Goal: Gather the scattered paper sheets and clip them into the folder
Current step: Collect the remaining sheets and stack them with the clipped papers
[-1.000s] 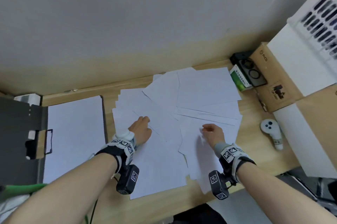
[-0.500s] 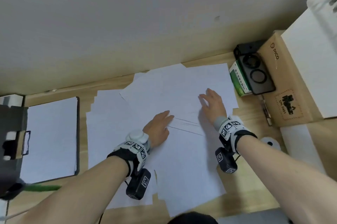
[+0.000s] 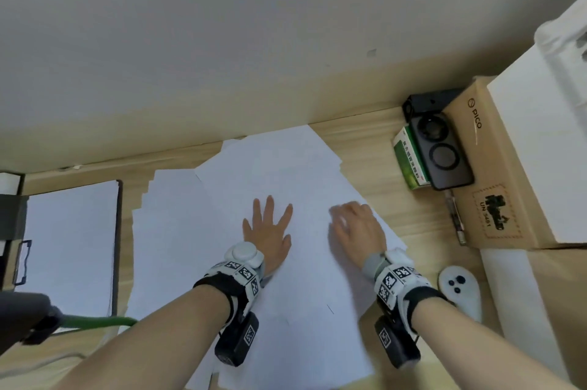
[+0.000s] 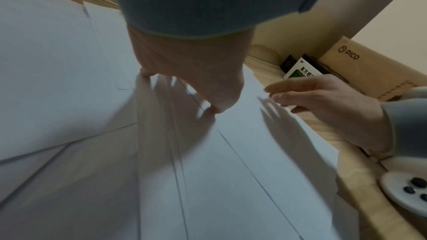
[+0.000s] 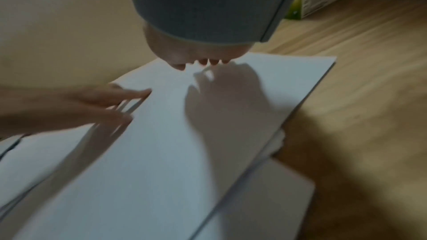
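Several white paper sheets (image 3: 286,173) lie overlapped in a loose fan on the wooden desk (image 3: 374,141). My left hand (image 3: 268,224) lies flat on the middle of them with its fingers spread, pressing down. My right hand (image 3: 352,221) is beside it near the pile's right edge, blurred; in the left wrist view this right hand (image 4: 323,101) has its fingers loosely extended just over the paper and holds nothing. The open folder (image 3: 119,230) lies at the left with a white sheet (image 3: 70,246) on it, its clip (image 3: 22,259) at the far left.
A green box (image 3: 409,160), a black device (image 3: 440,154) and a cardboard box (image 3: 495,167) stand at the right. A pen (image 3: 455,218) and a white controller (image 3: 460,291) lie right of the pile. A green cable (image 3: 95,323) crosses at the lower left. The wall runs behind the desk.
The far-right sheets have slid left and turned onto the pile, which is now tighter. My right hand drew back toward me; my left hand went from curled to flat and spread.
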`<action>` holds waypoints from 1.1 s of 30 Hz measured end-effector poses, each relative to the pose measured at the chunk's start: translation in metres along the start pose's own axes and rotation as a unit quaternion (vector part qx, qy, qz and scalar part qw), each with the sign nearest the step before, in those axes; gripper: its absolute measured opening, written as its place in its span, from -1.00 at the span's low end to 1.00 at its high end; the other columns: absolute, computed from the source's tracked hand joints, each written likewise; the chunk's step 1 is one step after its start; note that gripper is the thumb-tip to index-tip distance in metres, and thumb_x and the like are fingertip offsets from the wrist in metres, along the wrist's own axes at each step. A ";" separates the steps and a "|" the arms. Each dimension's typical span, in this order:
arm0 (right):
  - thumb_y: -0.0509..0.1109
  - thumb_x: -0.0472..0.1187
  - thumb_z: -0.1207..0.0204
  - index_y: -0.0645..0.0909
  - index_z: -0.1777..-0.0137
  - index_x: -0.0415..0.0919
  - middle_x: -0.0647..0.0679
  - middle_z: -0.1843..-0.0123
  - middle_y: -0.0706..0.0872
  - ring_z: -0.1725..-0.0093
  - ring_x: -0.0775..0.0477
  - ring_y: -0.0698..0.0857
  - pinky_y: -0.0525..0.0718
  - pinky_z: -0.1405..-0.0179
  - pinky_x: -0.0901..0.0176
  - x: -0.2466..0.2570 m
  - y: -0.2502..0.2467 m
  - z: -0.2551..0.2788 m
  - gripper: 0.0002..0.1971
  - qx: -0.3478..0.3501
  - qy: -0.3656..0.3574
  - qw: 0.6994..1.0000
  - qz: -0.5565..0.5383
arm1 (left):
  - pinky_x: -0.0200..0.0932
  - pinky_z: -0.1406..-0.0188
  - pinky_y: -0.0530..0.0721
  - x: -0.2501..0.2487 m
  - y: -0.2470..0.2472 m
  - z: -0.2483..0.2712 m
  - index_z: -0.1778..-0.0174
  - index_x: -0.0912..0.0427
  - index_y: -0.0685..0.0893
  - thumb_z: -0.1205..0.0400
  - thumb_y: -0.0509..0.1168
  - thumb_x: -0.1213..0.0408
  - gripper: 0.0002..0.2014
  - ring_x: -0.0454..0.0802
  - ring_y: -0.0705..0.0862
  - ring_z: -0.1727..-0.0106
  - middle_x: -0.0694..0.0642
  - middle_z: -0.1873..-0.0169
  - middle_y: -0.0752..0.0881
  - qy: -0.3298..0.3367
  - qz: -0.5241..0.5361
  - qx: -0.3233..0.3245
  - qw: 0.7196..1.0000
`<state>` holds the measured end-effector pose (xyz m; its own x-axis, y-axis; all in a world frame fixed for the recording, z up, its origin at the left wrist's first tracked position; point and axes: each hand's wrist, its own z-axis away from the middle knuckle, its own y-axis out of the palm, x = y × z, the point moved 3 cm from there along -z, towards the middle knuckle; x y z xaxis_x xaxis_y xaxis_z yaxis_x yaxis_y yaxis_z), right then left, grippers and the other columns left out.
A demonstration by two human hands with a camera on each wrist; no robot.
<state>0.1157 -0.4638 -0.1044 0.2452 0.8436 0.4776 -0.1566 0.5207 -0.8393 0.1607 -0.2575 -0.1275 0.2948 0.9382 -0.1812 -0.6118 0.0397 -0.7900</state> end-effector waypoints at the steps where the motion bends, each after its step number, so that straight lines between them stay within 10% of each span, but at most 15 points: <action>1: 0.34 -0.09 -0.54 0.62 -0.26 -0.16 -0.17 -0.20 0.64 -0.14 -0.30 0.58 0.62 -0.01 -0.09 -0.007 -0.006 -0.009 -0.67 -0.022 0.032 0.999 0.015 | 0.41 -0.61 -0.01 0.002 0.000 0.000 -0.70 -0.21 -0.19 -0.73 0.03 0.06 -0.33 0.29 -0.39 -0.67 0.12 -0.69 -0.35 0.004 0.011 0.006 1.000; 4: 0.52 0.10 -0.40 0.49 -0.35 -0.14 -0.10 -0.28 0.56 -0.27 -0.22 0.53 0.60 -0.10 -0.08 -0.028 -0.013 -0.024 -0.41 0.001 0.160 0.987 0.015 | 0.40 -0.61 -0.06 0.006 -0.005 0.001 -0.71 -0.22 -0.12 -0.69 0.09 0.11 -0.29 0.25 -0.42 -0.67 0.09 -0.69 -0.35 0.021 0.030 0.021 0.999; 10: 0.59 0.04 -0.34 0.59 -0.01 -0.16 -0.08 -0.05 0.60 -0.19 -0.19 0.54 0.57 0.00 -0.02 -0.027 -0.002 -0.014 -0.61 0.032 0.209 0.976 -0.046 | 0.05 -0.69 0.00 0.031 -0.024 0.003 -0.60 0.03 0.42 -0.69 0.18 0.26 -0.50 0.06 -0.07 -0.74 0.07 -0.70 0.09 0.042 0.243 0.015 0.969; 15: 0.56 -0.02 -0.37 0.60 -0.07 -0.26 -0.17 0.00 0.70 -0.02 -0.28 0.67 0.68 0.06 -0.04 -0.041 -0.002 0.001 -0.60 0.016 0.254 0.961 -0.112 | -0.28 -0.09 0.39 0.053 -0.037 0.017 -0.35 0.25 0.57 -0.66 0.15 0.37 -0.66 0.10 0.59 -0.24 0.15 -0.28 0.54 -0.001 0.216 -0.063 0.974; 19: 0.55 -0.15 -0.41 0.58 -0.13 -0.24 -0.19 -0.05 0.73 0.05 -0.23 0.68 0.65 0.09 0.00 -0.035 0.000 0.018 -0.65 -0.031 0.262 0.948 -0.179 | -0.18 0.09 0.40 0.067 -0.017 0.032 -0.19 0.26 0.57 -0.61 0.18 0.23 -0.72 0.00 0.50 0.07 0.15 -0.11 0.62 -0.124 0.180 -0.022 0.976; 23: 0.60 -0.15 -0.31 0.66 -0.04 -0.19 -0.07 0.05 0.68 0.12 -0.13 0.66 0.57 0.22 0.14 -0.014 0.016 0.028 -0.68 0.001 0.223 0.961 -0.164 | -0.18 0.39 0.35 0.063 -0.003 0.039 0.19 0.23 0.44 -0.58 0.21 0.20 -0.84 -0.04 0.39 0.30 0.33 0.08 0.60 -0.100 0.242 0.019 0.965; 28: 0.62 -0.25 -0.28 0.66 0.17 -0.21 -0.04 0.26 0.67 0.32 -0.06 0.58 0.55 0.33 0.15 -0.007 0.028 0.035 -0.80 -0.032 0.255 0.928 -0.269 | 0.02 -0.03 0.61 0.060 0.000 0.042 -0.30 0.44 0.50 -0.53 0.24 0.16 -0.50 0.38 0.60 -0.16 0.44 -0.30 0.50 -0.086 0.284 0.056 0.953; 33: 0.48 -0.33 -0.38 0.68 0.06 -0.17 -0.09 0.17 0.76 0.22 -0.17 0.69 0.59 0.23 0.15 -0.022 0.008 0.043 -0.85 -0.105 0.289 0.911 -0.275 | -0.12 -0.07 0.53 0.064 0.002 0.043 -0.50 0.25 0.41 -0.64 0.19 0.16 -0.50 0.14 0.59 -0.24 0.18 -0.39 0.43 -0.109 0.239 0.028 0.965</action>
<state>0.0676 -0.4725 -0.1105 0.7042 0.2212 0.6747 0.3140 0.7553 -0.5753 0.1470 -0.1825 -0.1154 -0.1882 0.9041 -0.3836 -0.6804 -0.4016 -0.6130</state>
